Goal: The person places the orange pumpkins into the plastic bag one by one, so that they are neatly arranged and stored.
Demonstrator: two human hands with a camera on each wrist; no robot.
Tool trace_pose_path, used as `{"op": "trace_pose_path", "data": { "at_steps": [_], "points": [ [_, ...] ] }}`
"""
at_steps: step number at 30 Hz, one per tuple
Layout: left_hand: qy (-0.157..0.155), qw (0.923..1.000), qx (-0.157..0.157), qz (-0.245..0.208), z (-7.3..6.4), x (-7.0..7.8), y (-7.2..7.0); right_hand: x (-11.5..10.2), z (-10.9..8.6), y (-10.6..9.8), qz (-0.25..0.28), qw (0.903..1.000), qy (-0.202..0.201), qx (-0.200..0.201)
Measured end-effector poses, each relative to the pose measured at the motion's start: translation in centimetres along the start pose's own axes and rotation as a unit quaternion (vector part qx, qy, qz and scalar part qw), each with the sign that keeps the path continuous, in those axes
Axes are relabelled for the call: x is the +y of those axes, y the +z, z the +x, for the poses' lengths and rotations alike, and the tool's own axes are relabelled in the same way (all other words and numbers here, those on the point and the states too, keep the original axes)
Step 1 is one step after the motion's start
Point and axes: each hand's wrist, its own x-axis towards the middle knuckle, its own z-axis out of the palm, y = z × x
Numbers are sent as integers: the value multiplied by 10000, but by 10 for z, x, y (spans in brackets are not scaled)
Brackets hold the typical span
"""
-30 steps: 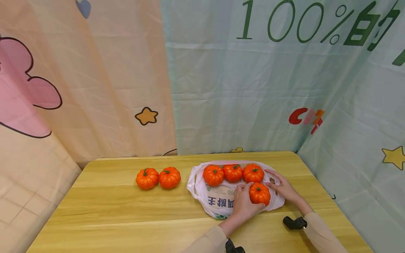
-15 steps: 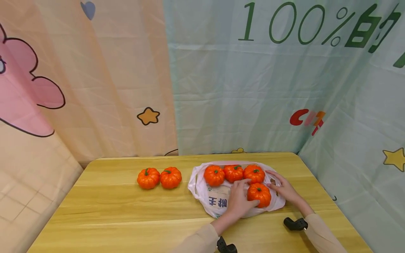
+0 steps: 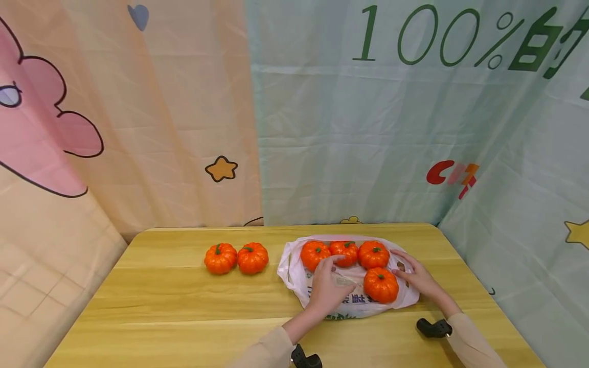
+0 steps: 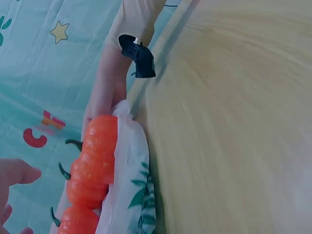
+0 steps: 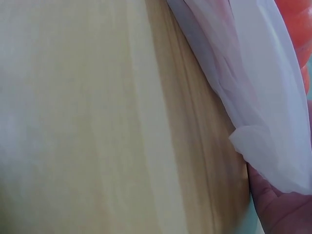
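Note:
My left hand (image 3: 329, 287) reaches over the white plastic bag (image 3: 294, 286), fingers stretched toward the back row and holding nothing. Its fingertips overlap the left and middle pumpkins in the head view; its thumb points rightward. In the left wrist view, part of this left hand (image 4: 14, 180) shows at the left edge. My right hand (image 3: 416, 276) rests at the bag's right side, fingers extended along the rim. One small orange pumpkin (image 3: 381, 285) sits at the bag's front right. Behind it stand a left pumpkin (image 3: 314, 254), a middle pumpkin (image 3: 345, 253) and a right pumpkin (image 3: 374, 254).
To the left of the bag, two more pumpkins, a left one (image 3: 220, 258) and a right one (image 3: 252, 258), stand side by side on the wooden table (image 3: 161, 306). Printed curtains (image 3: 349, 153) hang behind the table and along its sides.
The left hand has let go of the front-right pumpkin and moved left and back across the bag. That pumpkin stays in the bag. The right hand holds nearly the same place.

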Motion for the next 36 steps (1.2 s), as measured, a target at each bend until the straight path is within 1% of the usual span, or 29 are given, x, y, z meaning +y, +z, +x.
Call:
{"op": "trace_pose_path", "data": {
  "at_steps": [5,10,13,17,20,23,30,36],
  "points": [
    [82,9998,114,114,0,-5,-20,-1,0,-2,80,10000,12,-53],
    [159,9990,386,181,-3,-12,-43,0,1,-2,184,9998,-4,-100],
    [127,9983,560,115,-6,-15,-55,-2,1,-2,202,9997,-25,-111],
    [29,9975,704,13,-13,-20,-70,-3,1,-2,190,9998,-23,-110],
    [-56,9967,808,79,-19,-24,-81,-3,-1,-2,207,9997,-34,-102],
    [-124,9949,985,185,-24,-29,-92,-3,-2,-2,223,9997,-32,-116],
    [-84,9899,1373,339,-29,-39,-117,-2,-4,-3,83,9998,97,-140],
    [-15,9851,1641,514,-34,-45,-142,1,-2,-2,122,9999,-51,-58]
  ]
}}
